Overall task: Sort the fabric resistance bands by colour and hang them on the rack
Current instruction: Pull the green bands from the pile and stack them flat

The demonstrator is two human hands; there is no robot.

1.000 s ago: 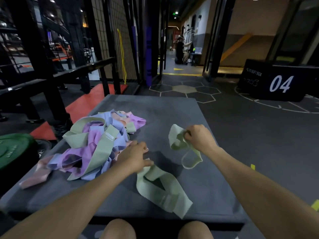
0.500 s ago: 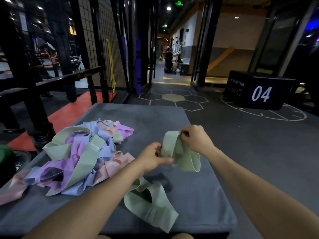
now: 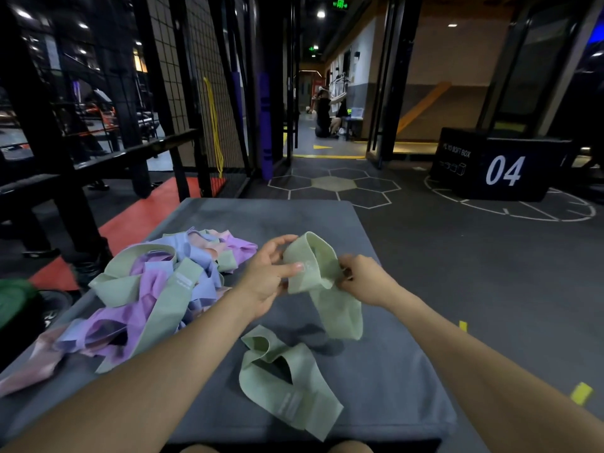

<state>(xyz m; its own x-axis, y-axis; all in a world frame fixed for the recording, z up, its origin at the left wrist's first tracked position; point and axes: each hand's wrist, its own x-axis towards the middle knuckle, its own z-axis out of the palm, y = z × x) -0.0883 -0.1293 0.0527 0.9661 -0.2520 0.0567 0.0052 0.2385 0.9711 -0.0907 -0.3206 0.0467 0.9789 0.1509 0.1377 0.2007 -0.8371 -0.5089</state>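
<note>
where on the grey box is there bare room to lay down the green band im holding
Bare: the far stretch of the grey box beyond both hands, and its right edge beside the green band lying flat. Crowded: the left side, under the mixed pile.

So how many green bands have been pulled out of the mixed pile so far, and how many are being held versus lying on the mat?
Green band held up in both hands, left hand and right hand: 1
Green band lying flat on the grey mat, nearer the person: 1
Total pulled out: 2
More green bands remain tangled in the mixed pile; their number cannot be told.
</note>
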